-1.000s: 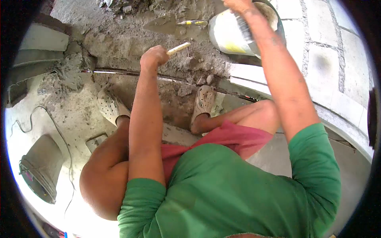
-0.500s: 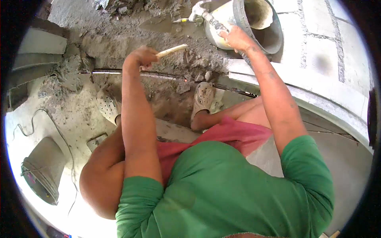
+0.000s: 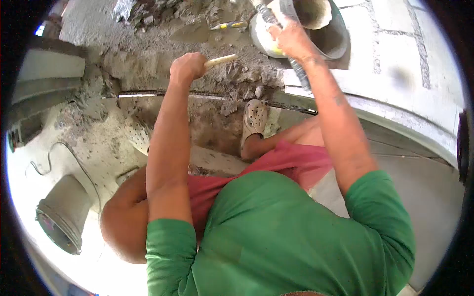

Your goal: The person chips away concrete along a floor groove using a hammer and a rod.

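Observation:
My left hand (image 3: 188, 67) is closed round a pale stick (image 3: 220, 60), whose end points right over the rough dirt. In my right hand (image 3: 292, 39) is the dark wrapped handle of a hammer (image 3: 300, 75); the tool's head lies near the top edge of the view, partly cut off. Just behind and beside that hand a whitish bucket (image 3: 263, 34) lies tipped, its open mouth facing right. A trowel (image 3: 228, 25) with a yellow-marked handle rests on the dirt left of the bucket.
A thin metal bar (image 3: 207, 95) runs across the dirt in front of my shoes (image 3: 255, 117). Concrete blocks (image 3: 395, 54) form a surface at right. Another bucket (image 3: 64, 212) lies on its side at lower left, near a cable (image 3: 79, 165). Stacked slabs (image 3: 49, 66) stand at upper left.
My right hand has come back from the top edge and then shifted slightly up and left with the hammer. The left hand swung left, then returned right, still holding the stick.

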`<state>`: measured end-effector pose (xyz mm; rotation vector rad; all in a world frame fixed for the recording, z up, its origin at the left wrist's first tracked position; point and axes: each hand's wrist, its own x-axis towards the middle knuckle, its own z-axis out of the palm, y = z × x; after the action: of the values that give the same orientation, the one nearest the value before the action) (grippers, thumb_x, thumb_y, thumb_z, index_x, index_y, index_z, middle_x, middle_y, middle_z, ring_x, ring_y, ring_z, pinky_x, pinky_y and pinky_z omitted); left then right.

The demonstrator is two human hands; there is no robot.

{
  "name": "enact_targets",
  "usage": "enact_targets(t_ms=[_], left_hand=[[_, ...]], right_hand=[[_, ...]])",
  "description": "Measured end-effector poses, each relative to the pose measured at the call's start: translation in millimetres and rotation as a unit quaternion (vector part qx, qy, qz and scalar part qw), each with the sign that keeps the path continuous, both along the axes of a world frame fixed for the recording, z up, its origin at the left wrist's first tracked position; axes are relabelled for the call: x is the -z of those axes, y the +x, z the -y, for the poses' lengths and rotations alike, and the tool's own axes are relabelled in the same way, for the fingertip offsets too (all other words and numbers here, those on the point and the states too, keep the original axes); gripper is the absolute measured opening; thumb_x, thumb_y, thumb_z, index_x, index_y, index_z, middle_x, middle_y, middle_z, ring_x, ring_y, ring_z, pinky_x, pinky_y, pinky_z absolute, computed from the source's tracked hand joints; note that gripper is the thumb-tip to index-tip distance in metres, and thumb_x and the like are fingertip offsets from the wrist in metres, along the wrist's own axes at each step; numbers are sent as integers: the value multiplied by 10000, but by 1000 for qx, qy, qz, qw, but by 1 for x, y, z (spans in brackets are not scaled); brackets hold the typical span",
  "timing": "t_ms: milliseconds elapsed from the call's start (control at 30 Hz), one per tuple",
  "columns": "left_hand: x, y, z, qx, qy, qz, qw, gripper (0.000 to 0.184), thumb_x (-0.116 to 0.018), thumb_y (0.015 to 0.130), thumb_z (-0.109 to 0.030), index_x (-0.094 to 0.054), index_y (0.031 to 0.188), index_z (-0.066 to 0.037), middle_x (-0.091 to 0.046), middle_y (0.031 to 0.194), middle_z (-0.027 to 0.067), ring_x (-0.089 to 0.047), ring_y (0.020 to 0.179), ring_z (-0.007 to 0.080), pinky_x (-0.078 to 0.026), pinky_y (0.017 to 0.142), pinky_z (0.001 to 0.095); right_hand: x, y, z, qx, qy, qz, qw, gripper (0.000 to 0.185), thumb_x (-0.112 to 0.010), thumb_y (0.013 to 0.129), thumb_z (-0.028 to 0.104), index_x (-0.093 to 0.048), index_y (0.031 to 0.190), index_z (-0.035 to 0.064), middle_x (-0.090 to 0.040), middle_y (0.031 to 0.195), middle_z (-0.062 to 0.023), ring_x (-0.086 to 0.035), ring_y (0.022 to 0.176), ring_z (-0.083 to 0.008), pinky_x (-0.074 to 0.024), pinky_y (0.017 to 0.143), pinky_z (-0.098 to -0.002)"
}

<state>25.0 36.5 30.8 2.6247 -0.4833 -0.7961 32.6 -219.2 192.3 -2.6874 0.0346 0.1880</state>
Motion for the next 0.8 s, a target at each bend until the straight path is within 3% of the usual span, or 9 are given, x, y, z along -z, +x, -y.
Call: enact_targets(t_ms=[67, 167, 233, 300, 433, 533, 633, 733, 800], left_hand=[[-4, 3, -1, 22, 6, 5, 1000, 267, -629, 878, -318, -705, 1127, -258, -706, 1053, 133, -671, 1017, 329, -542, 849, 469], [-7, -1, 8, 60, 19, 45, 997, 252, -621, 888, -289, -696, 1125, -243, -705, 1037, 135, -675, 992, 339, -543, 831, 477], [-20, -13, 7, 69, 16, 49, 996, 262, -621, 892, -276, -687, 1143, -238, -707, 1032, 133, -678, 980, 341, -542, 824, 480], [-25, -21, 1, 69, 14, 57, 996, 272, -620, 897, -262, -679, 1161, -232, -708, 1028, 132, -680, 968, 342, -542, 816, 482], [-23, -33, -2, 81, 28, 68, 994, 337, -574, 888, -171, -661, 1205, -246, -717, 989, 114, -690, 953, 324, -547, 799, 457], [-11, -35, -3, 15, -3, 90, 996, 341, -572, 910, -211, -646, 1239, -260, -714, 990, 115, -691, 936, 322, -548, 784, 455], [-11, -39, -3, 49, -11, 78, 996, 381, -593, 939, -293, -603, 1317, -249, -700, 971, 156, -683, 916, 340, -546, 759, 462], [-6, -41, -1, 64, 31, 89, 994, 383, -542, 964, -285, -580, 1344, -262, -700, 968, 154, -683, 907, 342, -546, 753, 463], [-12, -46, 2, 55, 30, 88, 994, 333, -486, 983, -258, -610, 1291, -229, -705, 971, 151, -685, 919, 350, -546, 781, 469]], right_hand=[[12, -18, 1, 23, -4, -7, 1000, 584, -584, 927, 338, -483, 1388, -7, -567, 1267, -320, -551, 1204, -434, -431, 1035, -438], [72, -54, 17, 37, -29, -14, 999, 582, -581, 913, 321, -490, 1355, -46, -577, 1226, -342, -566, 1167, -453, -451, 1006, -466], [104, -76, 28, 78, -9, -190, 979, 600, -576, 907, 312, -468, 1370, -54, -587, 1205, -347, -571, 1153, -460, -456, 1000, -469], [110, -96, 26, 94, 26, -180, 979, 573, -562, 905, 305, -497, 1336, -67, -588, 1197, -353, -576, 1152, -452, -460, 999, -460], [75, -88, 29, 101, 57, -42, 992, 543, -568, 913, 317, -515, 1314, -45, -591, 1187, -344, -567, 1143, -465, -457, 992, -467], [18, -61, 22, 33, 64, 132, 989, 537, -585, 923, 310, -499, 1355, 4, -594, 1173, -340, -567, 1129, -476, -468, 962, -483], [-17, -52, 12, 44, 67, 181, 980, 559, -606, 912, 254, -474, 1398, 12, -621, 1092, -348, -626, 1070, -435, -490, 930, -432], [13, -76, -4, 144, 119, 124, 975, 585, -586, 940, 314, -427, 1423, 26, -627, 1088, -337, -616, 1034, -477, -504, 881, -508], [98, -105, 8, 96, 65, 191, 975, 603, -578, 938, 311, -396, 1443, 36, -660, 1018, -301, -632, 961, -496, -503, 867, -544]])
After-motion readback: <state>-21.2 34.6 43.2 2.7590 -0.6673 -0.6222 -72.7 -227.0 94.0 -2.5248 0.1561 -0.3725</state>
